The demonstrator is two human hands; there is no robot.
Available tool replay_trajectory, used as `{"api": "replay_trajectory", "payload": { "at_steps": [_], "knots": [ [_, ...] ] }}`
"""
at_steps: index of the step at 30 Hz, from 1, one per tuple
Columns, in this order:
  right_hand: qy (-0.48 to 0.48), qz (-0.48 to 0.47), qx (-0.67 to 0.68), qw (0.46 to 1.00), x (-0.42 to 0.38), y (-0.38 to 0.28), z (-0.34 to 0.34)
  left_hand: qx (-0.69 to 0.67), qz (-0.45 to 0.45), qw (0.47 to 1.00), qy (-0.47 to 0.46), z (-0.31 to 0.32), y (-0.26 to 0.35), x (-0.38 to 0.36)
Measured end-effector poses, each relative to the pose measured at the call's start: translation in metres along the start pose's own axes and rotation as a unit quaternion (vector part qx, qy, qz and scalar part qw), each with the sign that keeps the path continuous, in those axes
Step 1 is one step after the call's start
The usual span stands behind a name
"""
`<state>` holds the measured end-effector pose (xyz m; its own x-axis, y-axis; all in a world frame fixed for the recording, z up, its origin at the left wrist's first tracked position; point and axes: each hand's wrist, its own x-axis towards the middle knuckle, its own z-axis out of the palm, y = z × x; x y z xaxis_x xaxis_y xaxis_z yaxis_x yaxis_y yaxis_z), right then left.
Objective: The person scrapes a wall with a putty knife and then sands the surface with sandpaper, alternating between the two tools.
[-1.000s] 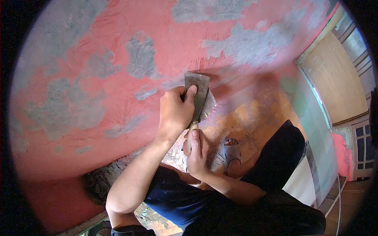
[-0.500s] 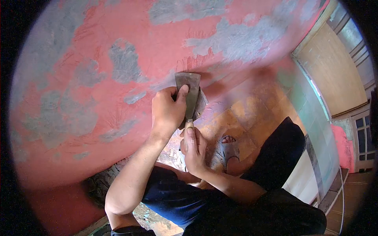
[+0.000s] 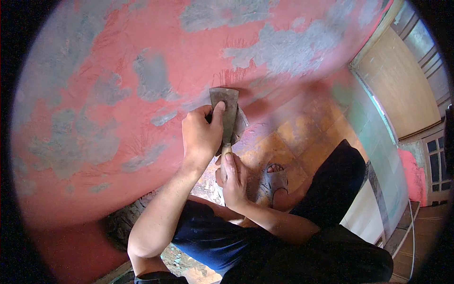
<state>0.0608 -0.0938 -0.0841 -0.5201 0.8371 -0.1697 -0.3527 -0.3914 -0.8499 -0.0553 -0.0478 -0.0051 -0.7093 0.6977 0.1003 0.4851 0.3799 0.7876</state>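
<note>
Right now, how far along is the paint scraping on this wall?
Partly done. Grey bare patches already show where red paint is off. In hand: the left hand presses the scraper blade to the wall while the right hand has its grip on the handle. Left: most of the red paint remains, especially lower left.

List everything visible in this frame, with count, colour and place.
Wide flat metal scraper with wooden handle: one, grey blade, pressed against the wall at centre.
Painted wall: one, red with grey bare patches, fills the upper left.
Tiled floor: one, orange-brown, right of centre.
Wooden door panel: one, tan, far right.
Sandalled foot: one, grey sandal, on the floor.
Dark trousers: navy, bottom centre.
Left hand: fingers on the blade.
Right hand: gripping the handle.
</note>
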Motion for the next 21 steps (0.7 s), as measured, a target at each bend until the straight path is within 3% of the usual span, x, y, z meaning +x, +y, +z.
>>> {"api": "replay_trajectory", "payload": {
  "at_steps": [3, 21],
  "knots": [
    [0.019, -0.051, -0.05, 0.997, 0.0, 0.002, 0.003, -0.008, 0.006, 1.0, 0.012, 0.003, -0.005, 0.0],
    [-0.028, 0.02, 0.044, 0.998, -0.006, -0.023, 0.004, -0.014, 0.027, 0.999, 0.019, 0.0, 0.003, 0.002]
  ]
}}
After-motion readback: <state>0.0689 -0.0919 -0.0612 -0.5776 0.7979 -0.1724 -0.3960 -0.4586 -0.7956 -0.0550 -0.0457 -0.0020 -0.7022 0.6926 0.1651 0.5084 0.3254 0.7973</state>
